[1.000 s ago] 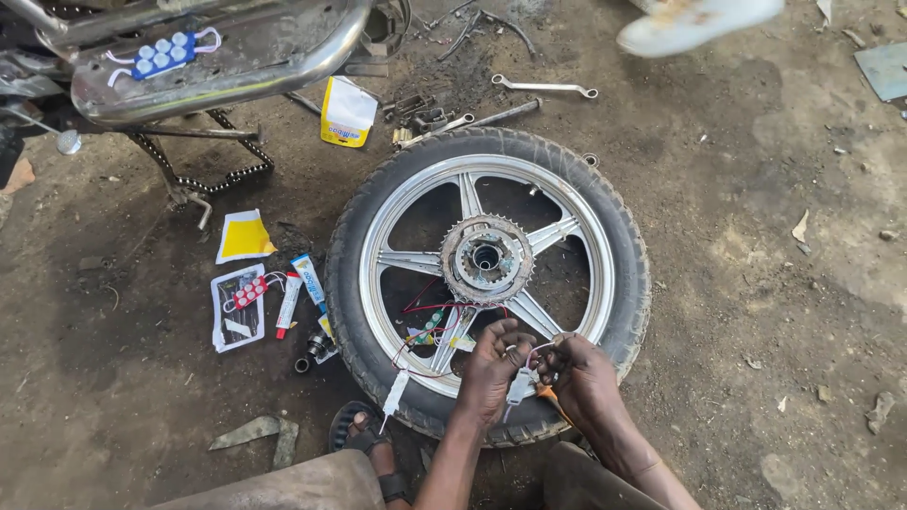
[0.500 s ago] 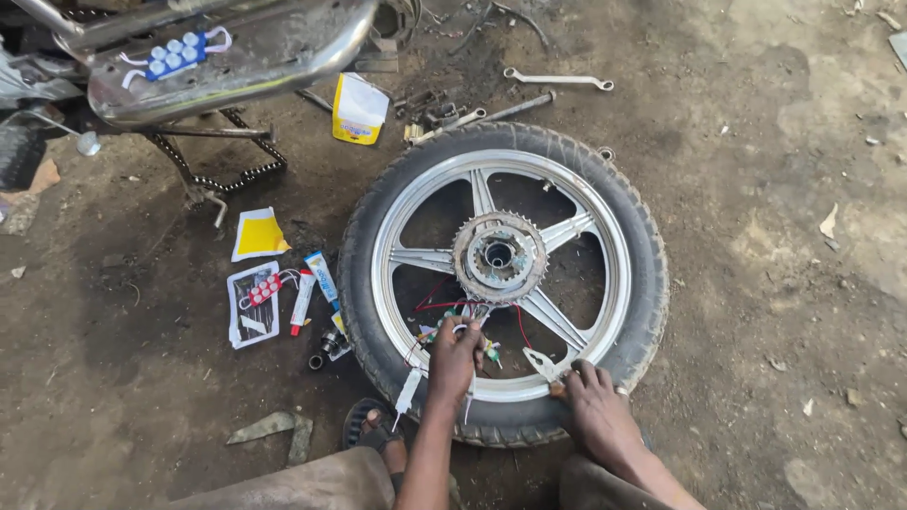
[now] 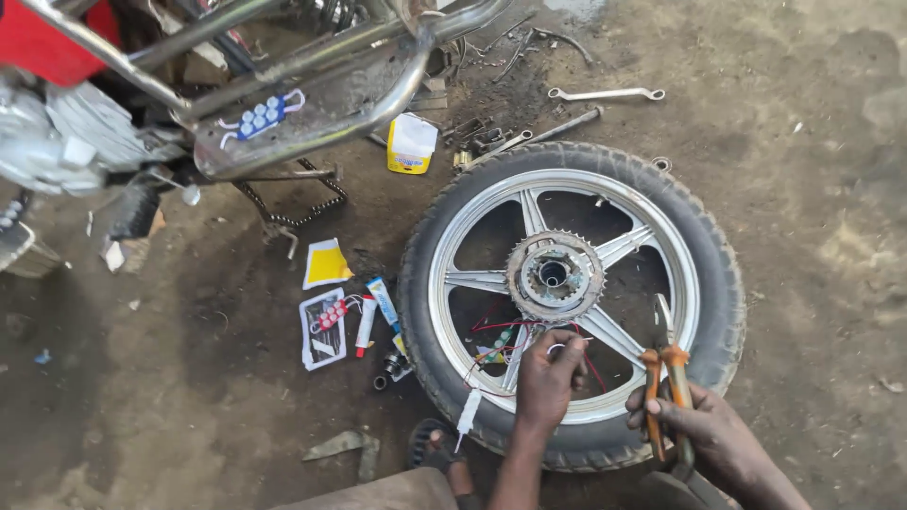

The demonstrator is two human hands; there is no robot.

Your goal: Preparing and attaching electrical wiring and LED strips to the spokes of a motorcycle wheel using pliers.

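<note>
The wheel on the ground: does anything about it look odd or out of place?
Yes. Red and green wires run loose through the spokes of the wheel beside the sprocket, under the left hand. A white connector hangs over the tyre.

Soft, even daylight fills the scene, bright enough to show detail everywhere. No hard-edged shadows appear; a broad, dim patch darkens the dirt ground [image 3: 189,397] well to the left of the left hand [image 3: 548,382]. Beyond the fingertips [image 3: 557,338] of that hand, the silver wheel rim [image 3: 453,246] carries a mild sheen without harsh glare. Farther up and left from the fingers, the chrome exhaust pipe [image 3: 312,132] shows pale reflected streaks. The right hand [image 3: 704,434] and its orange-handled pliers [image 3: 666,378] look sharp, with no motion blur. Focus holds across the whole view. The top right corner looks paler and slightly washed out. Straight lines bend a little toward the edges.
</note>
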